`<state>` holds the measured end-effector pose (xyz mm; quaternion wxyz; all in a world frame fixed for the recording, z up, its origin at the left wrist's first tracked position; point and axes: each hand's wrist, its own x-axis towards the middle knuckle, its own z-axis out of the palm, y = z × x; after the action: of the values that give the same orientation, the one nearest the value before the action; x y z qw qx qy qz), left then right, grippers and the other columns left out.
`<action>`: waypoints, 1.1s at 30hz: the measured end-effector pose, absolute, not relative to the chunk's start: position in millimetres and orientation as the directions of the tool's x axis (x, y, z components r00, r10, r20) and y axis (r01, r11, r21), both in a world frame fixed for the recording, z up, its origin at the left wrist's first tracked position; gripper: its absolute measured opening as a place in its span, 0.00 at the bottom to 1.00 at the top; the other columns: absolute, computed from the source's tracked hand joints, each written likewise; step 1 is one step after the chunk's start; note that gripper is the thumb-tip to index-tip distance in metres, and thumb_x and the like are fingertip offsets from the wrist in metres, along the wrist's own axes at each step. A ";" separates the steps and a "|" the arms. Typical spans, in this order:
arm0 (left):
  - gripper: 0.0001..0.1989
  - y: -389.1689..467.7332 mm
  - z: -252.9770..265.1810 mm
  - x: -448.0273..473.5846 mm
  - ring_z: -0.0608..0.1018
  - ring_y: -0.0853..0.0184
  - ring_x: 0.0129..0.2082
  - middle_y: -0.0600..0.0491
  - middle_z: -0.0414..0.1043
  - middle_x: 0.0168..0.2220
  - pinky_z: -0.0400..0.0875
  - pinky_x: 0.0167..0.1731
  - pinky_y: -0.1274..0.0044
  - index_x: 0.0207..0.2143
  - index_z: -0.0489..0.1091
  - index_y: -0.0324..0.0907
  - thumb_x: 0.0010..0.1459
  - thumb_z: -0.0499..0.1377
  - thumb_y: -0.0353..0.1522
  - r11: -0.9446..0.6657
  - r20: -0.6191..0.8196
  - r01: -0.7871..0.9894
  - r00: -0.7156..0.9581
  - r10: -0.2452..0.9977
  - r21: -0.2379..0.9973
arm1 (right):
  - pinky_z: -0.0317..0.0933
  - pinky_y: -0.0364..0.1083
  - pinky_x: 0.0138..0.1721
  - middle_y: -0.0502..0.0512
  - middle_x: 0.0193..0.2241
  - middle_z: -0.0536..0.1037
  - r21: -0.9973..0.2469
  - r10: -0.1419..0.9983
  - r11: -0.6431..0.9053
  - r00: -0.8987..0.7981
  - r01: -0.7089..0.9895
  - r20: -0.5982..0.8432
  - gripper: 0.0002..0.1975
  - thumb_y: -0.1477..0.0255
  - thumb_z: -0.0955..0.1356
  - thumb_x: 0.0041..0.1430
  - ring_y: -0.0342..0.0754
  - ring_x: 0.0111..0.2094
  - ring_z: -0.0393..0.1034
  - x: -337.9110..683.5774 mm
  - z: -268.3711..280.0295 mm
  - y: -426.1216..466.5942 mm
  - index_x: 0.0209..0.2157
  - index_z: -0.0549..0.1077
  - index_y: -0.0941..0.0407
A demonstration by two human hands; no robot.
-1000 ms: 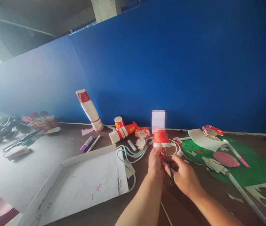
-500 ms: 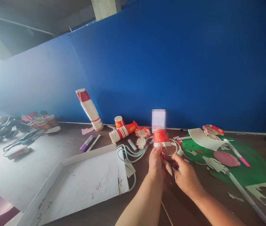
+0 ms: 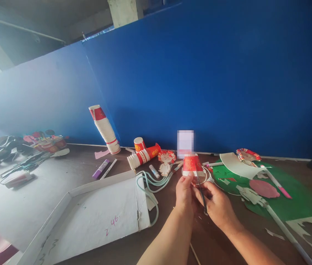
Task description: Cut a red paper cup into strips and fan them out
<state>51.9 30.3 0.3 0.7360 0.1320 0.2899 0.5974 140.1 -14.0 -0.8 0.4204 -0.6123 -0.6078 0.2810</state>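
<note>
A red and white paper cup (image 3: 190,164) is upside down in front of me, its white rim band toward me. My left hand (image 3: 185,188) is closed on that rim, thumb on the outside. Against the cup's wall lies the dark blade of what look like slim black scissors (image 3: 202,195), gripped in my right hand (image 3: 217,201); fingers cover part of their handles. Both hands almost touch. Beyond the cup, a pixelated white patch hides what stands there. To the left a paper figure with a red and white fringe (image 3: 167,162) leans by more cups.
A tall stack of paper cups (image 3: 104,129) leans near the blue partition (image 3: 200,73). A shallow white box (image 3: 97,217) lies left, beside pale cables (image 3: 156,187). Green paper (image 3: 290,195), a pink marker (image 3: 278,183) and white scraps lie right. A purple marker (image 3: 101,169) lies behind the box.
The cup has come slightly lower and to the right, and more of it shows below the pixelated patch. Both hands have shifted down a little, still gripping.
</note>
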 end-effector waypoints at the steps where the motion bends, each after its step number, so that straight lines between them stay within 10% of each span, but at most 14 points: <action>1: 0.19 28.7 1.4 52.8 0.69 0.73 0.19 0.57 0.65 0.19 0.60 0.21 0.81 0.26 0.64 0.39 0.40 0.70 0.39 0.249 -0.262 -0.803 0.121 0.958 0.542 | 0.62 0.43 0.28 0.51 0.26 0.78 -0.863 0.978 0.096 0.113 0.496 0.173 0.12 0.58 0.67 0.56 0.48 0.26 0.72 141.1 -1.5 -13.2 0.33 0.70 0.52; 33: 0.17 24.3 -3.5 59.2 0.74 0.71 0.22 0.52 0.72 0.24 0.68 0.26 0.79 0.30 0.70 0.36 0.44 0.69 0.38 0.245 -0.181 -0.824 0.176 0.968 0.511 | 0.59 0.42 0.25 0.46 0.19 0.73 -0.891 0.967 0.112 0.158 0.439 0.199 0.10 0.61 0.69 0.56 0.45 0.21 0.66 144.5 -6.4 -9.7 0.34 0.69 0.52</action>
<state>59.2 24.3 -3.5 0.7519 0.1500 0.2394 0.5957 144.5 -9.7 -6.4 0.4644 -0.6028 -0.5833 0.2842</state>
